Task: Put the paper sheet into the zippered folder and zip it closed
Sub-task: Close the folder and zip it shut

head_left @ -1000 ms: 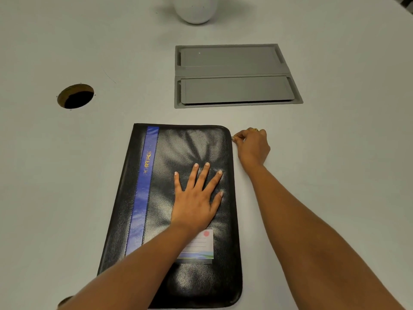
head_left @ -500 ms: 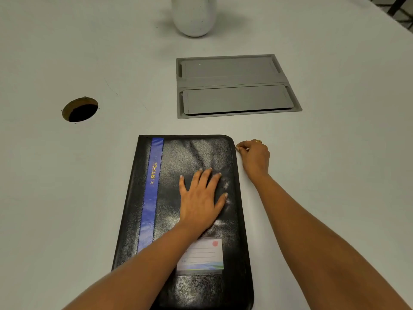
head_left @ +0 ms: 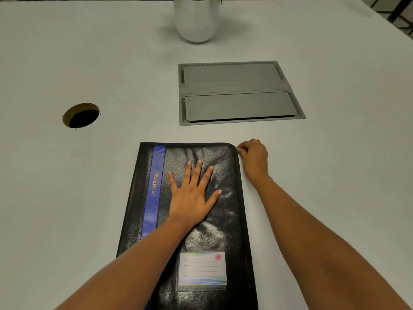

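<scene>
A black zippered folder [head_left: 225, 220] with a blue stripe and a label window lies flat on the white table, cover down and closed. My left hand [head_left: 192, 195] rests flat on the cover with fingers spread. My right hand [head_left: 253, 158] sits at the folder's far right corner, fingertips pinched together at the zipper edge; the zipper pull itself is too small to make out. No paper sheet is visible.
A grey recessed cable box [head_left: 237, 92] with two lids lies in the table beyond the folder. A round cable hole [head_left: 81, 115] is at the left. A white plant pot [head_left: 196, 19] stands at the far edge.
The view has tilted up, showing more of the pot. My right hand stays pinched at the folder's far right corner and my left hand stays flat on the cover.
</scene>
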`<action>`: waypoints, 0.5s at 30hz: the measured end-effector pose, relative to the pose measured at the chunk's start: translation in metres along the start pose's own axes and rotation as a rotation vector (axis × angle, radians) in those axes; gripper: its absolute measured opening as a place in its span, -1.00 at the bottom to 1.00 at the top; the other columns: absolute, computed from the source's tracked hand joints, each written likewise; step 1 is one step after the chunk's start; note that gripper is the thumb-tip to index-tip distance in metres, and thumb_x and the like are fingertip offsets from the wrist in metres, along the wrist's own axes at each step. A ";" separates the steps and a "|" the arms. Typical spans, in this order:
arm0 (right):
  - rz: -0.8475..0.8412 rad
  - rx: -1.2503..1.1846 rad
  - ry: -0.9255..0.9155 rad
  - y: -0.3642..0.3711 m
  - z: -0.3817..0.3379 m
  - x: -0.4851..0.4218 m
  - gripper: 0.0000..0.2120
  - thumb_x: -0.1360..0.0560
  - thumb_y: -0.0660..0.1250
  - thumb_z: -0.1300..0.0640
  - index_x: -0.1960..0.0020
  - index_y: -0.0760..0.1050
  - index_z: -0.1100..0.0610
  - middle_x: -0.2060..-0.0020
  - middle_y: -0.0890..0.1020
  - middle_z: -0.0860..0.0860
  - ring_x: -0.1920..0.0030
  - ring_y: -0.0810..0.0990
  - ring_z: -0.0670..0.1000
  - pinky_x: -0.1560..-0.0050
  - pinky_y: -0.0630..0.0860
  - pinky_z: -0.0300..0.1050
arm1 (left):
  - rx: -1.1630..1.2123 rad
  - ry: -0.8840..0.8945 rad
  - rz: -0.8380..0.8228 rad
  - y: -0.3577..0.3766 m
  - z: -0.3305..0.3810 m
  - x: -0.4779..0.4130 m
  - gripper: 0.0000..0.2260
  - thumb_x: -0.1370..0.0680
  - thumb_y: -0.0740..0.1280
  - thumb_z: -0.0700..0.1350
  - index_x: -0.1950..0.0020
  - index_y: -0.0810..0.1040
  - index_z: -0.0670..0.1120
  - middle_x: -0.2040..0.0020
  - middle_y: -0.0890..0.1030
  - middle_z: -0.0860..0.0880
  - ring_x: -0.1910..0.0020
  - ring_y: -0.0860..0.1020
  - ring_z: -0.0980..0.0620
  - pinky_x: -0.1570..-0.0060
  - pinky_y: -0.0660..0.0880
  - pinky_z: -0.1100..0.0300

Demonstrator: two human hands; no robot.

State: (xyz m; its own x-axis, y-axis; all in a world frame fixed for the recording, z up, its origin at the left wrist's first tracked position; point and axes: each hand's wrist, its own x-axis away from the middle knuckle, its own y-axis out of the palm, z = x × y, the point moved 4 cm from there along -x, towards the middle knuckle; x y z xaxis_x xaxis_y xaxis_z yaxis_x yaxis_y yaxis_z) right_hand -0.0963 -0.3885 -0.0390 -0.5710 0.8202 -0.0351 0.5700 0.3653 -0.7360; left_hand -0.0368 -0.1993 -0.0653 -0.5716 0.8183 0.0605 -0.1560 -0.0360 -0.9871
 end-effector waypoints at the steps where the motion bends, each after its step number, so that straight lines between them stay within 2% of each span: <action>1: -0.005 0.009 0.006 0.002 -0.003 -0.003 -0.84 -0.48 0.25 0.27 0.05 0.60 0.24 0.06 0.58 0.19 0.04 0.52 0.11 0.17 0.18 -0.37 | -0.001 0.000 -0.001 0.000 0.000 0.000 -0.37 -0.45 -0.27 0.37 -0.49 -0.17 0.17 -0.55 -0.10 0.04 -0.52 -0.16 -0.02 -0.34 -0.30 -0.28; 5: -0.061 0.083 -0.030 0.002 -0.008 -0.013 -0.83 -0.49 0.24 0.26 0.03 0.60 0.25 0.04 0.58 0.20 0.02 0.54 0.15 0.06 0.31 -0.20 | -0.001 0.000 -0.008 0.000 0.000 0.000 -0.37 -0.45 -0.27 0.36 -0.48 -0.18 0.17 -0.55 -0.11 0.04 -0.52 -0.15 -0.02 -0.34 -0.30 -0.28; 15: -0.295 0.352 -0.340 -0.004 -0.030 -0.037 -0.81 -0.52 0.23 0.22 -0.03 0.57 0.26 0.01 0.59 0.20 0.00 0.54 0.16 -0.05 0.39 -0.09 | -0.018 0.007 -0.018 0.001 0.000 0.000 -0.39 -0.46 -0.28 0.35 -0.48 -0.24 0.17 -0.55 -0.17 0.03 -0.52 -0.20 -0.03 -0.33 -0.33 -0.29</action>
State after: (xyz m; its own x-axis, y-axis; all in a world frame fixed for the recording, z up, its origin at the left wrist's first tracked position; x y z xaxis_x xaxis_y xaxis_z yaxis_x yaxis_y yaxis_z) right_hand -0.0597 -0.4072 -0.0142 -0.8671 0.4970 0.0334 0.1599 0.3411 -0.9263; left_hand -0.0369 -0.1996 -0.0661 -0.5632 0.8227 0.0770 -0.1518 -0.0115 -0.9883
